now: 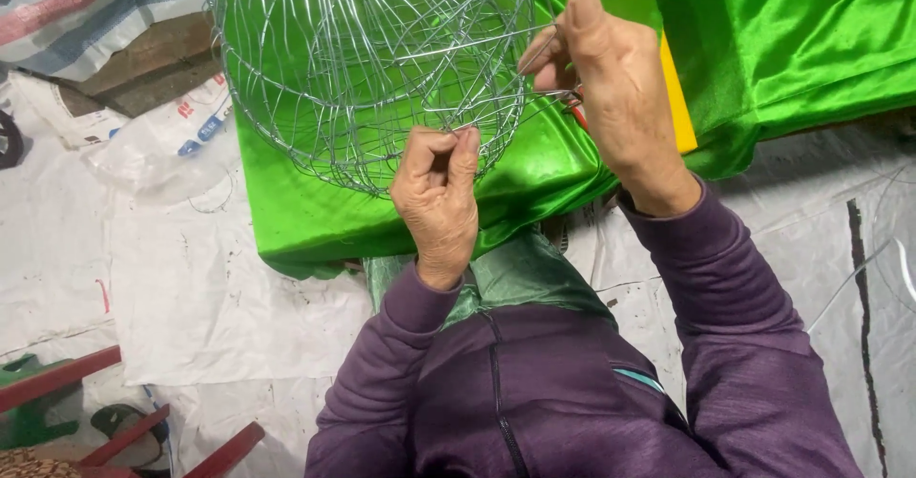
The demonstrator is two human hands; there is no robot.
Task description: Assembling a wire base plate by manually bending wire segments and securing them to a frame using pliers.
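Head view: your left hand [437,197] pinches a strand at the lower rim of the wire frame [367,58], upper centre of frame. Right hand [611,87] closes on a red-handled tool [578,114] at its side. Wire-binding step; next calls for steady tension. Frame: rounded, silvery, open mesh over green cloth [315,220].

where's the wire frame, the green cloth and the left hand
wire frame [353,68], head view, on the crossing wires near its middle
green cloth [792,39], head view, on the shiny folds at upper right
left hand [437,197], head view, on its back
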